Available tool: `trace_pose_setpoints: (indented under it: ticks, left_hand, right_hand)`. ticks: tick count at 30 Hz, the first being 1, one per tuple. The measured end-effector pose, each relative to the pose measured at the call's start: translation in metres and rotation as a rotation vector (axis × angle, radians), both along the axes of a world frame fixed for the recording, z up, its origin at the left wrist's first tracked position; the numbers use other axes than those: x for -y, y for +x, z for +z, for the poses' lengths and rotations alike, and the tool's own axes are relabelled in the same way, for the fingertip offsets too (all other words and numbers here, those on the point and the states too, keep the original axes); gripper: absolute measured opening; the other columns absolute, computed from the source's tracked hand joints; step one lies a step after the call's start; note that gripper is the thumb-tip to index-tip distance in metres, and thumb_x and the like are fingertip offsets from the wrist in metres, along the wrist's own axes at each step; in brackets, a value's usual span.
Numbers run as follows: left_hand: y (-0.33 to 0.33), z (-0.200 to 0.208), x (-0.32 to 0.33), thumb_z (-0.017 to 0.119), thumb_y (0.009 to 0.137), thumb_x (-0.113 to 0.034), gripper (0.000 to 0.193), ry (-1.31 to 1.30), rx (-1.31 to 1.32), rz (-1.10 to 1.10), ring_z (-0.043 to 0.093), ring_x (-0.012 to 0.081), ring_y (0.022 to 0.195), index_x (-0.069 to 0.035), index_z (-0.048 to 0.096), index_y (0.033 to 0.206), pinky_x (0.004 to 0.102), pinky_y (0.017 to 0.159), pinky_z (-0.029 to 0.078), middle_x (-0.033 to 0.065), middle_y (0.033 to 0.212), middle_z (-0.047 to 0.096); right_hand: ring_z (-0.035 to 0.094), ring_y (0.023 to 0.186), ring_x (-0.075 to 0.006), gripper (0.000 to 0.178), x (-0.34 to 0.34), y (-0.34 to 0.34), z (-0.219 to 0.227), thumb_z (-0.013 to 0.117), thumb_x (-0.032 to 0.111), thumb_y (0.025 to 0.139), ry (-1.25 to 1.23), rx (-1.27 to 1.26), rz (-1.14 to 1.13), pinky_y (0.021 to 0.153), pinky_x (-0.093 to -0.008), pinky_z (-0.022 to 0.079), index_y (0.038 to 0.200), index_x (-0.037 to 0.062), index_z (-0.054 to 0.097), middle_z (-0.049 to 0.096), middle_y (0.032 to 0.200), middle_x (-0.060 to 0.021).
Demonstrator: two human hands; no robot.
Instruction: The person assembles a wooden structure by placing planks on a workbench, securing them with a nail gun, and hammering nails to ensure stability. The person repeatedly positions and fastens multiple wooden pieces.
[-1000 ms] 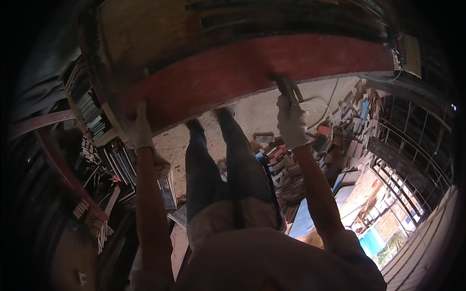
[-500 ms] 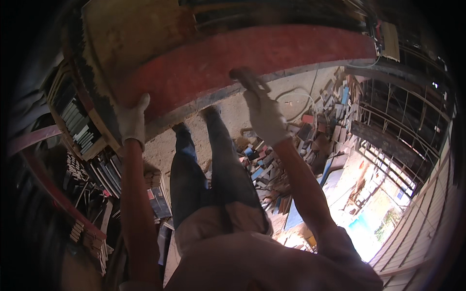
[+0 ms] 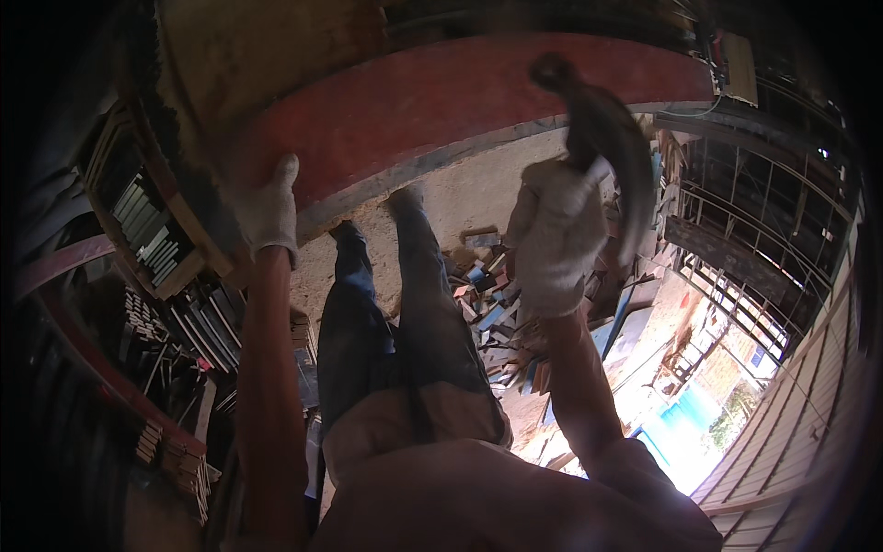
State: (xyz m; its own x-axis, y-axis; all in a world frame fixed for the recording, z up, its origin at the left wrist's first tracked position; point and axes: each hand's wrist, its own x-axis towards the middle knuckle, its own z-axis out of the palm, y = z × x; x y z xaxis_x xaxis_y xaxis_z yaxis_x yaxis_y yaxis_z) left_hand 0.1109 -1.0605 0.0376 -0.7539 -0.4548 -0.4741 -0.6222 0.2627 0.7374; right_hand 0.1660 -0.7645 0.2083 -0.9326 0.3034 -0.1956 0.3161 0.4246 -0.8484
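Observation:
A long red board (image 3: 441, 106) with a grey edge lies across the top of the view. My left hand (image 3: 267, 212), in a pale work glove, rests palm down at its left end, thumb stretched out and apart from the fingers; the fingertips fade into shadow. Gloved too, my right hand (image 3: 556, 235) is closed in a fist around a dark claw hammer (image 3: 602, 124). The hammer is raised above the board's near edge, right of the middle, and smeared by motion. Most of its handle is hidden by the hand.
Offcuts of wood (image 3: 492, 308) are heaped on the floor right of my legs. A wooden frame (image 3: 189, 276) with stacked strips stands on the left. Long boards (image 3: 207, 331) lean below it. Metal bars (image 3: 763, 198) run along the right side, near a bright opening.
My right hand has swung the hammer up and to the right, away from the board's edge. The left hand has shifted slightly to the right, still at the board's left end.

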Motion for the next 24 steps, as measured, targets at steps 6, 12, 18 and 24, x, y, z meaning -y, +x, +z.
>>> trace_pose_setpoints:
  ticks: [6, 12, 18, 24]
  left_hand:
    - [-0.005, -0.020, -0.008, 0.089, 0.089, -0.039, 0.089, -0.115, 0.002, 0.007, 0.061, 0.0365, 0.136, 0.005, 0.048, 0.155, 0.0430, 0.116, 0.049, 0.0247, 0.151, 0.060]
    - [-0.002, -0.009, 0.001, 0.092, 0.085, -0.037, 0.112, -0.040, 0.020, -0.006, 0.050, 0.0391, 0.146, 0.004, 0.025, 0.165, 0.0447, 0.123, 0.042, 0.0265, 0.163, 0.042]
    - [-0.005, -0.025, 0.000, 0.092, 0.085, -0.040, 0.095, -0.076, -0.081, -0.039, 0.059, 0.0365, 0.138, 0.006, 0.047, 0.156, 0.0438, 0.116, 0.048, 0.0249, 0.155, 0.055]
    - [-0.003, -0.018, 0.006, 0.096, 0.079, -0.042, 0.114, 0.021, 0.092, -0.005, 0.044, 0.0371, 0.152, 0.004, 0.036, 0.163, 0.0434, 0.126, 0.038, 0.0266, 0.166, 0.041]
  right_hand:
    - [0.074, 0.100, -0.0381, 0.040, -0.003, 0.031, -0.107, 0.054, 0.038, 0.110, 0.573, 0.475, 0.257, 0.086, -0.0495, 0.059, 0.124, 0.0041, 0.069, 0.073, 0.116, -0.0249]
    - [0.068, 0.076, -0.0195, 0.044, 0.015, 0.017, -0.038, 0.061, 0.044, 0.108, 0.121, -0.189, -0.046, 0.065, -0.0406, 0.056, 0.115, 0.0005, 0.067, 0.066, 0.087, -0.0149]
    - [0.072, 0.084, -0.0267, 0.032, 0.010, -0.001, -0.060, 0.060, 0.026, 0.108, 0.480, 0.386, 0.256, 0.070, -0.0431, 0.057, 0.121, -0.0025, 0.067, 0.072, 0.102, -0.0176]
    - [0.074, 0.089, -0.0311, 0.025, 0.030, 0.025, -0.025, 0.057, 0.018, 0.109, 0.095, -0.015, 0.224, 0.076, -0.0455, 0.060, 0.115, -0.0034, 0.068, 0.074, 0.108, -0.0171]
